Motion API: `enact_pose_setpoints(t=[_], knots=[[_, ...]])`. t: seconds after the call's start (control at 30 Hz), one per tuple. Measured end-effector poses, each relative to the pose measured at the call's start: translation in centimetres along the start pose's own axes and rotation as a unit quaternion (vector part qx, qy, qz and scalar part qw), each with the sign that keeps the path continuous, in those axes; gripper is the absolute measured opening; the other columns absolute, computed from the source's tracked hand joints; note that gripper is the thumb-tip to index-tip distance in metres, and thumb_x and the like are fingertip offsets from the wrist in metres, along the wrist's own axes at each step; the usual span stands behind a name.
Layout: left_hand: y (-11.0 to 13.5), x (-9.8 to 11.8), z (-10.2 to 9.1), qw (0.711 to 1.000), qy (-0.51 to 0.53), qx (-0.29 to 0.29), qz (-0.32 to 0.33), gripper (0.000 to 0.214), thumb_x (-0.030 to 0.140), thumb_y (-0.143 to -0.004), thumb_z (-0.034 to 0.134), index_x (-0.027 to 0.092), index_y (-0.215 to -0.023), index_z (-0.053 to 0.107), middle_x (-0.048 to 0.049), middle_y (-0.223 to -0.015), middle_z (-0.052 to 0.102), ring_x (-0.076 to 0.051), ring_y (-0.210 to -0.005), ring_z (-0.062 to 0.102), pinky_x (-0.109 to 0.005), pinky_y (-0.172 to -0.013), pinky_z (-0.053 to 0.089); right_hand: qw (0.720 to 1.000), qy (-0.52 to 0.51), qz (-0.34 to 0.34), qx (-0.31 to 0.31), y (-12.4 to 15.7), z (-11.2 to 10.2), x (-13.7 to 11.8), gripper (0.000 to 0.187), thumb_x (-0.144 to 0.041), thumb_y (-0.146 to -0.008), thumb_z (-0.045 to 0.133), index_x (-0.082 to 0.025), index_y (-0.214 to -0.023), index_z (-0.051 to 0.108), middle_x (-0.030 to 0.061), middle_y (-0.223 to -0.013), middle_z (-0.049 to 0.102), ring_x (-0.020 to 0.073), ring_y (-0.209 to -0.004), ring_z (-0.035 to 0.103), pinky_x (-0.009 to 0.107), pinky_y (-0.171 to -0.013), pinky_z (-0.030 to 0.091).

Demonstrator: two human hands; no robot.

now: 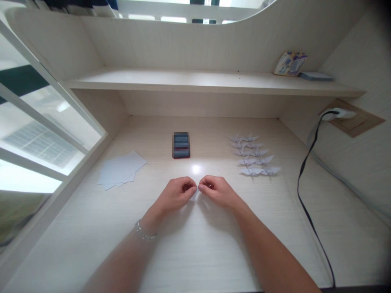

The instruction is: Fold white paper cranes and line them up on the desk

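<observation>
Both hands meet over the middle of the desk, fingertips nearly touching. Thumb and forefinger of my left hand (181,191) are pinched together, and my right hand (217,190) mirrors that pinch. Between and just below the fingertips a small piece of white folded paper (195,196) shows; most of it is hidden by the fingers, and its shape cannot be made out. To the right stand several white folded paper cranes (255,161) in two columns. Loose white paper sheets (122,169) lie overlapping on the left.
A phone with a blurred screen (181,145) lies beyond my hands. On the right, a black cable (301,179) runs from a wall socket (354,118) down across the desk. A shelf (183,81) spans the back, holding a small colourful box (290,64). A window borders the left side.
</observation>
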State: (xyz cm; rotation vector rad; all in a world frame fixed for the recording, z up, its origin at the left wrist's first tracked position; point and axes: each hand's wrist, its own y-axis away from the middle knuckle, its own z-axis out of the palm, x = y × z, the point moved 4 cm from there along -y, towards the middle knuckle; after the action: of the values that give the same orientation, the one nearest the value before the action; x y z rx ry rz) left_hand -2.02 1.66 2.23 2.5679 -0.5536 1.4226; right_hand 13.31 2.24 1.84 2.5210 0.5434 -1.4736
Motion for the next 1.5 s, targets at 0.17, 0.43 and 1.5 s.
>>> enact_pose_setpoints(t=[0.17, 0.43, 1.5], knots=[[0.0, -0.3, -0.5, 1.000, 0.008, -0.012, -0.024, 0.017, 0.027, -0.078, 0.050, 0.015, -0.075, 0.062, -0.0009, -0.067, 0.061, -0.011, -0.059, 0.050, -0.021, -0.054, 0.037, 0.999, -0.025, 0.025, 0.017, -0.2, -1.2, 0.9, 0.013, -0.025, -0.078, 0.052, -0.016, -0.072, 0.060, 0.0003, -0.067, 0.060, 0.0124, -0.063, 0.053, 0.023, -0.057, 0.038], [-0.3, -1.8, -1.2, 0.997, 0.060, 0.010, -0.047, 0.015, 0.027, -0.077, 0.052, 0.015, -0.076, 0.060, -0.0022, -0.069, 0.061, -0.013, -0.062, 0.054, -0.023, -0.057, 0.040, 0.994, -0.088, 0.042, 0.041, -0.2, -2.3, 2.3, 0.014, -0.027, -0.077, 0.052, -0.016, -0.071, 0.058, -0.0008, -0.063, 0.056, 0.0121, -0.059, 0.051, 0.023, -0.055, 0.038], [-0.5, -2.3, 0.5, 0.929, 0.328, 0.127, -0.112, 0.024, 0.036, -0.069, 0.066, 0.014, -0.079, 0.061, -0.0041, -0.074, 0.063, -0.015, -0.069, 0.060, -0.028, -0.063, 0.050, 0.984, -0.164, 0.022, 0.063, -0.6, 0.5, 1.1, 0.019, -0.036, -0.077, 0.057, -0.017, -0.082, 0.057, 0.0029, -0.079, 0.060, 0.0151, -0.073, 0.058, 0.027, -0.063, 0.047]])
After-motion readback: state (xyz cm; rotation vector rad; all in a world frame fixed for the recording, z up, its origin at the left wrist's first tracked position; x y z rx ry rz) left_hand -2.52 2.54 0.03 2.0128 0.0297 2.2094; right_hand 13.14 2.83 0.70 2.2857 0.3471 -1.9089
